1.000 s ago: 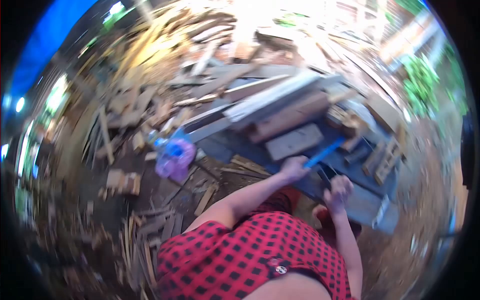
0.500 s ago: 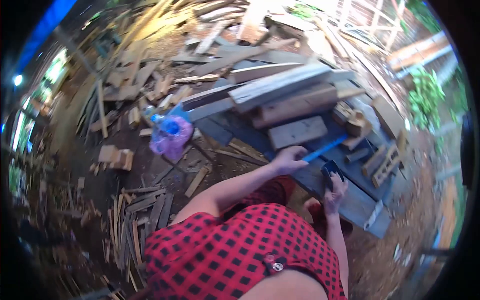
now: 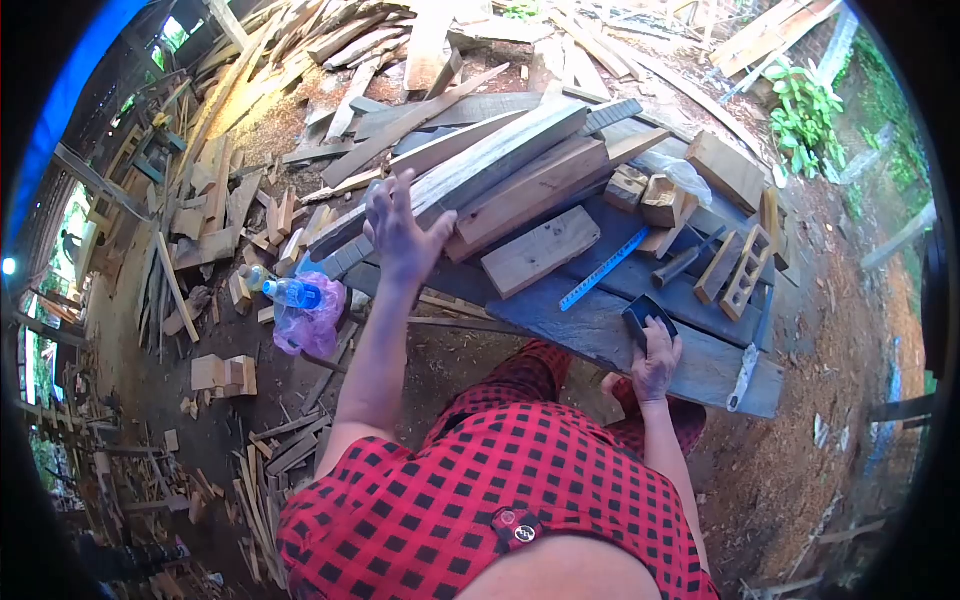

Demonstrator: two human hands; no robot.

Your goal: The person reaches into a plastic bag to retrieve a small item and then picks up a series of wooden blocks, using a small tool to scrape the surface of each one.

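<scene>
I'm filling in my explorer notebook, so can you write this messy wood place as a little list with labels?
left hand: open, fingers spread, by the long pale wooden beam; touching unclear
right hand: holding a small dark box-shaped object
table: dark, wooden planks
measuring tool: flat light-blue ruler, lying on the table
bag: crumpled pink-purple plastic bag, left of the table
plant: leafy green plant, far right

No words, brands or numbers can be read. Fine markings line the flat, light-blue ruler (image 3: 604,269) on the dark wooden surface (image 3: 705,378), too small to decipher; the clear, blue-capped plastic bottle (image 3: 294,294) shows nothing legible.
</scene>
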